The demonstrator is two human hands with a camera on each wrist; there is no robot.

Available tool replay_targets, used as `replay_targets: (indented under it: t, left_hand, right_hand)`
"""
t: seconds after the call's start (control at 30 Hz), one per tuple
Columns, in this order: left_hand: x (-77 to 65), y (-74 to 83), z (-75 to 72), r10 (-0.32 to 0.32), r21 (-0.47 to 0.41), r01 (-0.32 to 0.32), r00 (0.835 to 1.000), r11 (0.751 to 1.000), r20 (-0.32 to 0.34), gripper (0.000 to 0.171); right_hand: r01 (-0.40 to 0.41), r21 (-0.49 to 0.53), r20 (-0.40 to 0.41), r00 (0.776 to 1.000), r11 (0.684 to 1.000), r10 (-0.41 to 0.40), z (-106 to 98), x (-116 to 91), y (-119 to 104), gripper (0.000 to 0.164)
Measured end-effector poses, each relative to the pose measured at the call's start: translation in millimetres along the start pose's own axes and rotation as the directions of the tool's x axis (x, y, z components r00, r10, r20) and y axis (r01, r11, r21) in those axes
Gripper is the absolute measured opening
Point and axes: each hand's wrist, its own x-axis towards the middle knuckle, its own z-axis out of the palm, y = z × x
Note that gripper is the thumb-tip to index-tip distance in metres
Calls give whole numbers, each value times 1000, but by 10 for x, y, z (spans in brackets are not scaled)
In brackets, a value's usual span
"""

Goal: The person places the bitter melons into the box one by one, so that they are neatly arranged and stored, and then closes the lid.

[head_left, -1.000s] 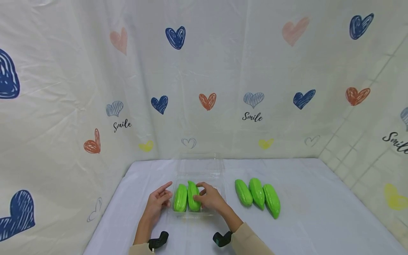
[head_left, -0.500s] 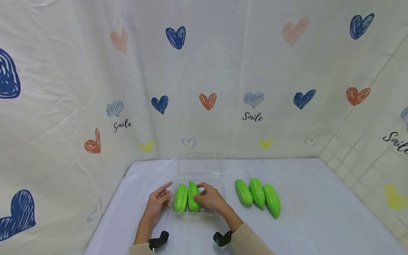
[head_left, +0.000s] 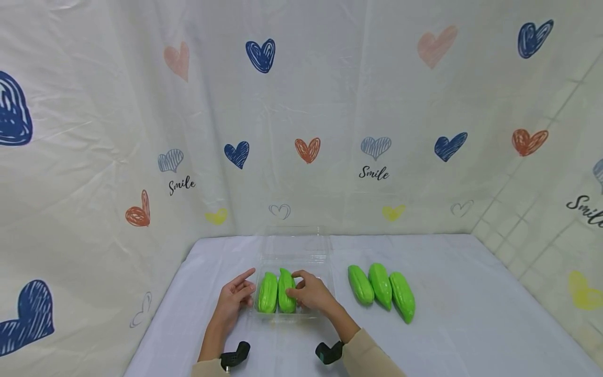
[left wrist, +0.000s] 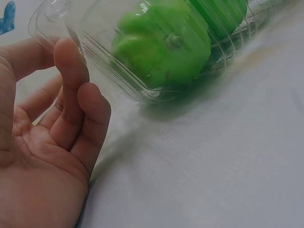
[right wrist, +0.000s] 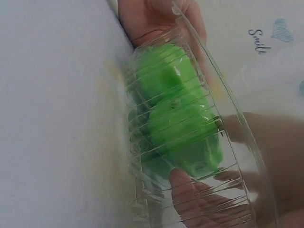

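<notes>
Centrally placed between the two hands, a clear plastic box (head_left: 294, 317) rests on the white-covered tabletop (head_left: 447, 319), nearer the left edge than the right. Its lid (head_left: 296, 246) is folded back toward the far edge. Inside, a first green vegetable (head_left: 267, 293) lies along the left wall, and a second green vegetable (head_left: 285, 289) lies just beside it, both pointing lengthwise toward the far edge. The right hand (head_left: 313, 293) reaches in from the right; its grip pinches the second green vegetable, thumb on the nearer part and forefinger toward the far tip. The left hand (head_left: 234, 296) stands at the box's left rim, its grip spread with the fingers loosely bent; whether the fingertips touch the plastic cannot be told for certain. Between the box and the tabletop's right edge lie a third green vegetable (head_left: 360, 285), a fourth green vegetable (head_left: 380, 285) and a fifth green vegetable (head_left: 402, 297), in a close, slightly slanted row. A pale curtain (head_left: 301, 104) printed with hearts hangs behind the far edge.
</notes>
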Motion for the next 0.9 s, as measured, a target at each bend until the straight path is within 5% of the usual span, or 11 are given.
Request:
replay_targets:
  t: [0.53,0.9]
  left_hand:
    - [3,3,4,4,3,-4,1000,1000,5,51]
    - [12,-7,-1,-8,-7,8,1000,1000,-2,50]
  right_hand:
    - [9,-79,-21,1000,997,-11,-109,-74,-62,58]
    - [109,-91,-66,991,990,-116,-311,-231,-46,51]
